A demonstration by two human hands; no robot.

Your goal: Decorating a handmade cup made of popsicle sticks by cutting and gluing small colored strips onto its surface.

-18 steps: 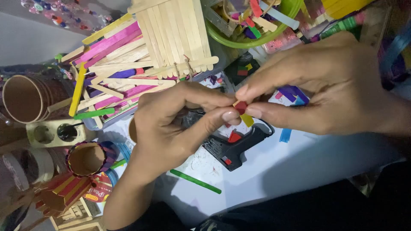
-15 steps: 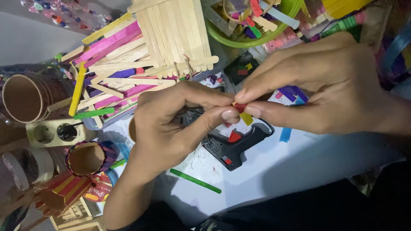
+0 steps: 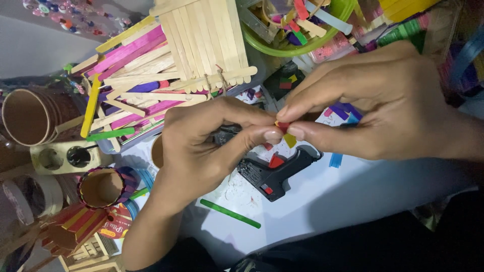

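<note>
Both my hands meet at the middle of the head view. My left hand [image 3: 206, 146] and my right hand [image 3: 373, 111] pinch a small piece made of red and yellow bits [image 3: 285, 132] between their fingertips. Just below them a black glue gun with a red trigger [image 3: 275, 171] lies on the white sheet [image 3: 353, 191]. A green craft stick [image 3: 230, 213] lies on the sheet near my left forearm.
A pile of plain and coloured craft sticks [image 3: 166, 70] sits at the back left. A green bowl of coloured bits [image 3: 302, 30] stands behind. Cardboard tubes [image 3: 25, 116], a stick-covered cup [image 3: 103, 186] and a white socket strip [image 3: 65, 157] crowd the left side.
</note>
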